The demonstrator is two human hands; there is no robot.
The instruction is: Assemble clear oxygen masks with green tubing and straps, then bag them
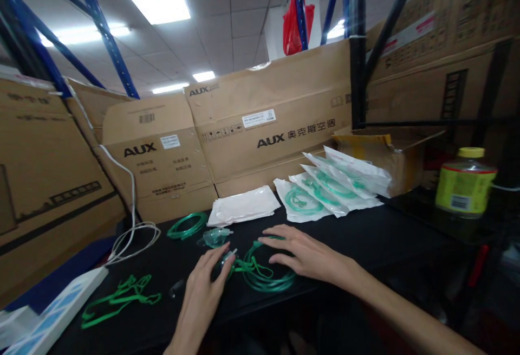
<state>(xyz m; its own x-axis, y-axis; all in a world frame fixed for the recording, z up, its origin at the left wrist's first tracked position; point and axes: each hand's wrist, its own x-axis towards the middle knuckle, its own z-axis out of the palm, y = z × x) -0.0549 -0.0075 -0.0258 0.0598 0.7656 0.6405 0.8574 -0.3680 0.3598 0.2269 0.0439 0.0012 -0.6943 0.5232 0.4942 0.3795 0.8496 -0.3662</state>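
Note:
My left hand [205,282] curls its fingers and thumb around a clear oxygen mask [229,257], mostly hidden behind them. A green elastic strap [257,266] trails from it across a coil of green tubing [270,285]. Over the right side of that coil is my right hand [303,252], its fingers spread and the fingertips close to the tubing's upper edge; contact is unclear. Just beyond my left hand lies another clear greenish mask [217,237]. A second green coil [187,226] rests behind it. Loose green straps [122,296] lie to the left.
White pouches [244,206] are stacked at the back, beside several clear-fronted packs of green tubing [303,200]. A power strip [60,309] with a white cable [133,198] is at left. Cardboard boxes [268,127] wall the black table; a yellow-labelled bottle [466,184] stands right.

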